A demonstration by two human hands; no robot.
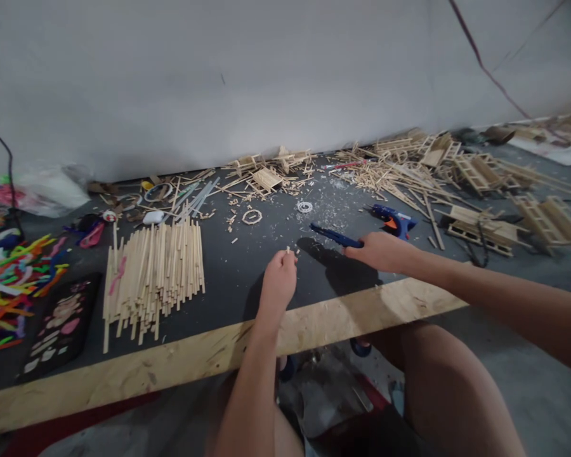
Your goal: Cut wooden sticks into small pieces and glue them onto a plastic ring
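My left hand [278, 279] is over the dark tabletop, its fingertips pinched on a tiny piece of wooden stick [288, 250]. My right hand [380, 251] grips a blue-handled cutter [335, 237], whose blades point left toward the stick piece. A pile of long wooden sticks [152, 273] lies to the left of my left hand. A blue and orange glue gun [394, 221] rests on the table just beyond my right hand.
The table's raw wooden edge [209, 355] runs along the front. Stick scraps and small stick-built frames [476, 174] litter the back and right. Colourful pipe cleaners [9, 279] lie at far left. A small stick ring [252, 216] sits mid-table. My knees are below.
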